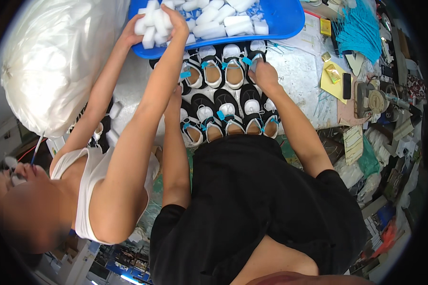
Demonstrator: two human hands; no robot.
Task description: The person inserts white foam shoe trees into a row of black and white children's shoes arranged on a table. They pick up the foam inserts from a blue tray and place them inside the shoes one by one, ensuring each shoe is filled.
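Observation:
Two rows of black and white shoes [234,71] with blue tags and laces stand packed together on the table. My right hand [265,75] is at the shoe [257,50] on the right end of the far row, its fingers curled in at the shoe's opening. My left hand [175,93] lies at the left side of the rows, mostly hidden behind a co-worker's forearm, and its fingers do not show. Both hands of the co-worker [177,23] hold a bunch of white foam blocks [153,21] at the blue tub's left side.
The blue tub [297,19] holds many foam blocks. A big white plastic bag [57,61] bulges at the left. On the right are a phone [347,86], yellow paper [329,85], a bundle of blue ties [359,31] and a machine [373,102]. The co-worker's arms reach across my left side.

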